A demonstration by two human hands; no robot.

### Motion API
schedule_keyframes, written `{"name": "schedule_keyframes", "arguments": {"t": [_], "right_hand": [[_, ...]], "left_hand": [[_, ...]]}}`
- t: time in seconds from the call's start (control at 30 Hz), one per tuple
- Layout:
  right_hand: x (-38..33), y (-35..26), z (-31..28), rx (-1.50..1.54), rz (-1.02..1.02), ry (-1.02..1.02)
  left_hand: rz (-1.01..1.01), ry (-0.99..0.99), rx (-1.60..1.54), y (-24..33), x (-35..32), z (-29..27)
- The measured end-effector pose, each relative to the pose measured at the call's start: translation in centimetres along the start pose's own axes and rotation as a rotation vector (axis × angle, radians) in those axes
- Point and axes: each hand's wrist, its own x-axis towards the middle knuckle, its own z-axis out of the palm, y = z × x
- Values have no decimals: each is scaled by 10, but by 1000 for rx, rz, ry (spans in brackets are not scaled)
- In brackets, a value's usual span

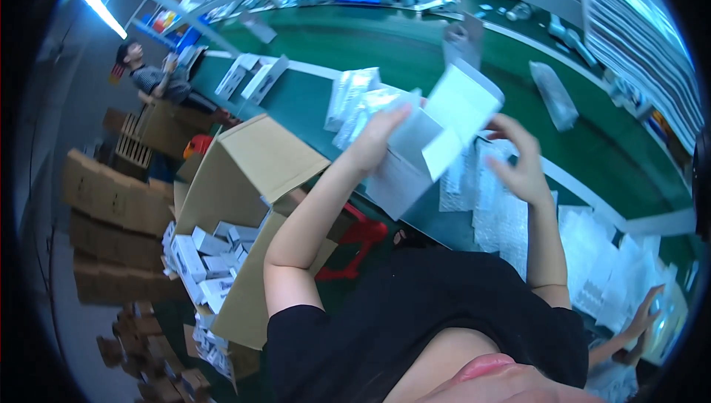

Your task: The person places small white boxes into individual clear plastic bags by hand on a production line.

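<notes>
An opened white carton (pixel 404 177) is held in front of me, tilted, with its flaps (pixel 463 103) standing out. My left hand (pixel 378 140) is closed around the carton's left side. My right hand (pixel 522 159) is just right of the flaps, its fingers curved and apart, with nothing in them that I can see. Clear bubble-wrapped packets (pixel 352 99) lie beside my left hand. Several flat bubble-wrap sleeves (pixel 500 214) are under and around my right hand. The inside of the carton is mostly hidden.
At my left a large brown cardboard box (pixel 274 155) holds several small white boxes (pixel 215 262). A green conveyor belt (pixel 503 70) runs beyond the bench, with a clear-wrapped packet (pixel 554 96) on it. A person (pixel 159 81) stands far left; another person's hand (pixel 646 314) shows at lower right.
</notes>
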Motion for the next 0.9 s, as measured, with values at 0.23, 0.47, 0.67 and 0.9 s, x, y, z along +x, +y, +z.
{"name": "schedule_keyframes", "arguments": {"t": [0.23,0.47,0.67,0.9], "right_hand": [[-18,-3,-4,-581,-497,-32],[-51,70,12,566,390,194],[-42,67,42,1455,190,308],[-21,125,10,1159,536,-51]], "left_hand": [[425,-158,1077,2,37,68],[675,-172,1777,14,38,134],[894,-464,2219,-10,40,143],[642,-323,1843,-1,68,104]]}}
